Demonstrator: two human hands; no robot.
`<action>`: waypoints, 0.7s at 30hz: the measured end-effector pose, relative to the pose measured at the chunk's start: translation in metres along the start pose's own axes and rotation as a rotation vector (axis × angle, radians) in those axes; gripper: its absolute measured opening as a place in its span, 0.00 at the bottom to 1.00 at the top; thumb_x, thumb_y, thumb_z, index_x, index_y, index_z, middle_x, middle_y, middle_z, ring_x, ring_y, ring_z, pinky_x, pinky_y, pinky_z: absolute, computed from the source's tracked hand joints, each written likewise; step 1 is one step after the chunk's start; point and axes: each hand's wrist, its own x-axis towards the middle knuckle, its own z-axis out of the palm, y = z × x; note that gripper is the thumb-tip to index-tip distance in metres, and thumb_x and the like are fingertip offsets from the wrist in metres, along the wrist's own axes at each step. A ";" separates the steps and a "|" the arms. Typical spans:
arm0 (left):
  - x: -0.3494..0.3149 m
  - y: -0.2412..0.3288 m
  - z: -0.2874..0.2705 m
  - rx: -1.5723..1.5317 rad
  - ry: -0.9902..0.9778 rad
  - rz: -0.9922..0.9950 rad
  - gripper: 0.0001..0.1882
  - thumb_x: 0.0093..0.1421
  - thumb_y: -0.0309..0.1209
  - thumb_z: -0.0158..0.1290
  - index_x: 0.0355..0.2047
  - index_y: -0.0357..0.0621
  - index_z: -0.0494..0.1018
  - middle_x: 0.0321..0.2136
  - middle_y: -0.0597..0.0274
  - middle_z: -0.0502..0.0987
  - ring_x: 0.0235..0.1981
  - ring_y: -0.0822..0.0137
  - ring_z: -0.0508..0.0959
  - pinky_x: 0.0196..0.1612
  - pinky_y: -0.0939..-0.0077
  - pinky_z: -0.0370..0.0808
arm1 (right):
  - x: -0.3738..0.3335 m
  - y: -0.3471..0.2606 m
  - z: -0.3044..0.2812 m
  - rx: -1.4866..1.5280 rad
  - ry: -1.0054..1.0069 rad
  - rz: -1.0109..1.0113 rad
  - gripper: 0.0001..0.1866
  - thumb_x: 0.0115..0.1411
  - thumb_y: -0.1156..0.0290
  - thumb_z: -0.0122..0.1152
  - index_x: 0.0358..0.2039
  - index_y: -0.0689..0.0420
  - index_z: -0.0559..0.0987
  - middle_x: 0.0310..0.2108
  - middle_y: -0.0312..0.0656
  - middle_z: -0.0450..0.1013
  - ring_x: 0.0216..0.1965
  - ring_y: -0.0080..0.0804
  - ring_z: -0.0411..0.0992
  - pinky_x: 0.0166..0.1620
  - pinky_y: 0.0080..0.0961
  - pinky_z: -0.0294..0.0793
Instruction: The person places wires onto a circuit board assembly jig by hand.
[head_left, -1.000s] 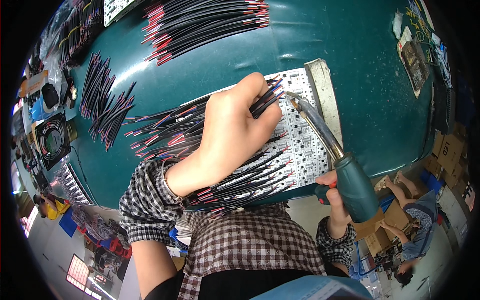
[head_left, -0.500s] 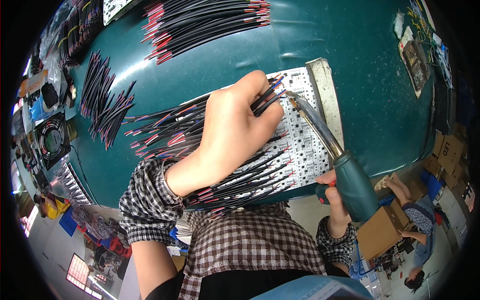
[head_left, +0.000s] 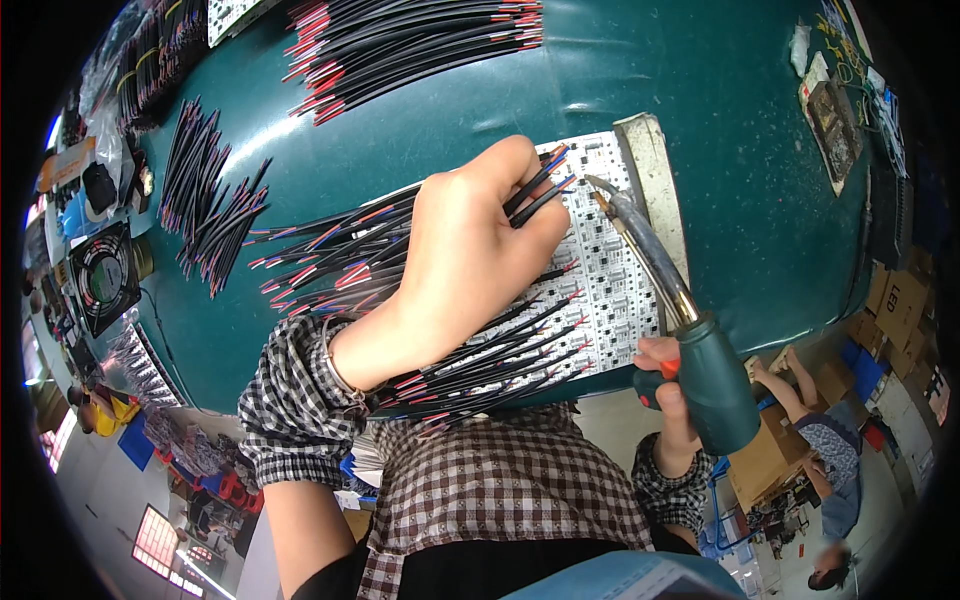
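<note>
My left hand (head_left: 475, 235) is closed around a black-sheathed cable (head_left: 543, 200) with bare blue and red wire ends, held over a white circuit board panel (head_left: 610, 260). A second cable end pokes out above the fingers. In my right hand (head_left: 672, 395) is a soldering iron (head_left: 712, 375) with a dark green handle and a red trigger. Its bent metal tip is close to the wire ends, just to their right, with a small gap. Several black cables (head_left: 490, 365) lie across the panel's lower part, their coloured ends on its pads.
A pale metal strip (head_left: 655, 200) borders the panel's right side. Cable bundles (head_left: 420, 50) lie at the back, with a looser pile (head_left: 215, 210) at left. A small fan (head_left: 103, 280) stands at the left edge. A soldering-iron rest block (head_left: 830, 125) sits far right. Another person (head_left: 830, 450) is beyond the table.
The soldering iron has drawn back slightly to the right and down, its tip leaving the wire ends. My left hand has hardly moved.
</note>
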 end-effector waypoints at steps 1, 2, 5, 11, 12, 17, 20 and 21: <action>0.000 0.000 0.000 0.005 -0.002 -0.001 0.07 0.51 0.21 0.58 0.25 0.35 0.69 0.17 0.47 0.73 0.14 0.63 0.74 0.21 0.70 0.71 | 0.000 -0.001 0.000 0.044 0.025 0.017 0.35 0.55 0.64 0.74 0.56 0.71 0.70 0.40 0.48 0.81 0.39 0.32 0.81 0.45 0.25 0.81; 0.000 0.000 0.000 0.005 -0.003 -0.001 0.07 0.51 0.21 0.58 0.25 0.35 0.69 0.17 0.47 0.73 0.14 0.63 0.74 0.21 0.70 0.71 | 0.001 -0.002 -0.001 0.043 0.025 0.017 0.35 0.55 0.64 0.74 0.56 0.71 0.70 0.40 0.48 0.81 0.39 0.32 0.81 0.45 0.25 0.81; 0.000 0.000 0.000 0.005 0.004 0.005 0.07 0.52 0.21 0.58 0.26 0.35 0.69 0.17 0.48 0.73 0.14 0.65 0.74 0.21 0.71 0.70 | 0.003 -0.005 -0.006 0.057 -0.020 0.029 0.34 0.55 0.65 0.74 0.56 0.71 0.71 0.40 0.48 0.81 0.40 0.33 0.81 0.46 0.26 0.81; 0.000 0.001 -0.001 -0.014 -0.007 -0.018 0.07 0.52 0.22 0.58 0.27 0.35 0.69 0.17 0.49 0.73 0.14 0.65 0.73 0.21 0.71 0.70 | 0.004 -0.008 -0.011 0.026 -0.061 0.067 0.28 0.56 0.67 0.72 0.53 0.68 0.74 0.39 0.46 0.81 0.42 0.32 0.79 0.50 0.28 0.76; 0.000 0.002 -0.002 -0.004 -0.010 -0.016 0.07 0.53 0.22 0.58 0.27 0.35 0.69 0.17 0.49 0.73 0.14 0.65 0.73 0.21 0.71 0.70 | 0.005 -0.008 -0.011 -0.002 -0.072 0.046 0.26 0.57 0.67 0.71 0.52 0.67 0.75 0.39 0.45 0.81 0.42 0.32 0.79 0.50 0.28 0.76; -0.003 -0.001 -0.011 0.006 -0.056 0.018 0.08 0.57 0.24 0.58 0.29 0.34 0.69 0.19 0.46 0.73 0.15 0.60 0.73 0.22 0.68 0.69 | 0.003 -0.003 -0.013 0.097 -0.032 0.015 0.24 0.57 0.66 0.71 0.51 0.66 0.77 0.38 0.44 0.81 0.41 0.31 0.79 0.49 0.28 0.75; -0.005 0.003 -0.017 0.121 -0.085 0.049 0.09 0.59 0.26 0.57 0.31 0.33 0.69 0.20 0.44 0.73 0.16 0.54 0.73 0.23 0.65 0.69 | 0.003 0.002 -0.015 0.108 -0.068 0.036 0.26 0.57 0.66 0.72 0.51 0.67 0.76 0.37 0.43 0.81 0.40 0.30 0.79 0.50 0.28 0.76; -0.004 0.004 -0.016 0.123 -0.084 0.043 0.09 0.59 0.27 0.57 0.32 0.32 0.69 0.20 0.43 0.73 0.16 0.52 0.73 0.23 0.64 0.69 | 0.004 0.002 -0.013 0.079 -0.061 0.028 0.27 0.56 0.65 0.72 0.52 0.68 0.76 0.37 0.43 0.82 0.40 0.30 0.79 0.49 0.28 0.76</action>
